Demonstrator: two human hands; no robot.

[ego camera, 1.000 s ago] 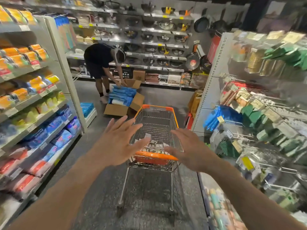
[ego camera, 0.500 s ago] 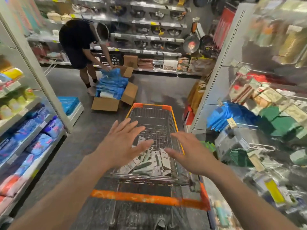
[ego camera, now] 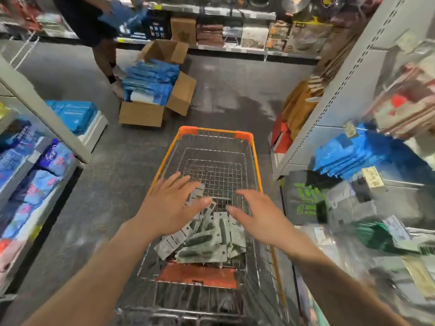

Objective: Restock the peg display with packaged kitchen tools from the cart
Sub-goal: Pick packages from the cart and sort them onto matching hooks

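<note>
A wire shopping cart (ego camera: 255,161) with an orange rim stands in the aisle right below me. A pile of grey carded kitchen-tool packs (ego camera: 204,241) lies in its near end. My left hand (ego camera: 169,205) hovers open above the left side of the pile, fingers spread. Above the pile's right side, my right hand (ego camera: 261,217) is open too, fingers pointing left. Neither hand holds anything. The peg display (ego camera: 367,203) with hanging packs fills the right side, blurred.
An open cardboard box (ego camera: 143,114) of blue packs sits on the floor beyond the cart, with a person (ego camera: 94,27) standing by it. Shelves of packaged goods (ego camera: 30,175) line the left. A white gondola upright (ego camera: 329,107) stands to the cart's right.
The view has tilted down and moved closer over the cart. Both hands have gone from near the handle to above the packs in the basket, still open.
</note>
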